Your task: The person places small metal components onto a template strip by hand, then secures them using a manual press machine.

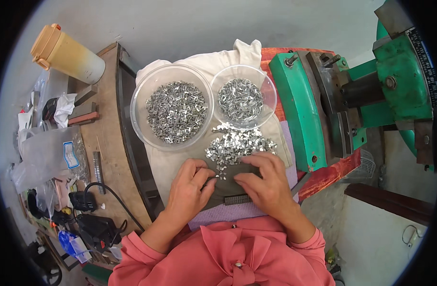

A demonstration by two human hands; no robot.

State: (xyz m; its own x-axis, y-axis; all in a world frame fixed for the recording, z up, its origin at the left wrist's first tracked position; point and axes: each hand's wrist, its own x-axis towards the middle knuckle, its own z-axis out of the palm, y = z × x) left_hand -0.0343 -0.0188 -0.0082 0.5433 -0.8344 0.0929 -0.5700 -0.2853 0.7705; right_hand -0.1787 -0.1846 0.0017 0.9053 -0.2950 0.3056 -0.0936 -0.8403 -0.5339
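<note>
A loose heap of small flat shiny metal pieces lies on the cloth, with a few strays trailing toward me. My left hand rests left of these strays, its thumb and forefinger brought together; whether a piece is between the tips is too small to tell. On the other side, my right hand has its fingers apart, the forefinger touching the heap's near edge and the thumb lower down. Between my wrists lies a dark slotted metal bar. Behind the heap stand a large clear tub and a smaller clear tub, both holding small metal parts.
A green machine press stands at the right. On the wooden bench at the left are a yellow-and-white bottle, a plastic bag, a second slotted bar and a black cable. Purple mesh lies under the cloth.
</note>
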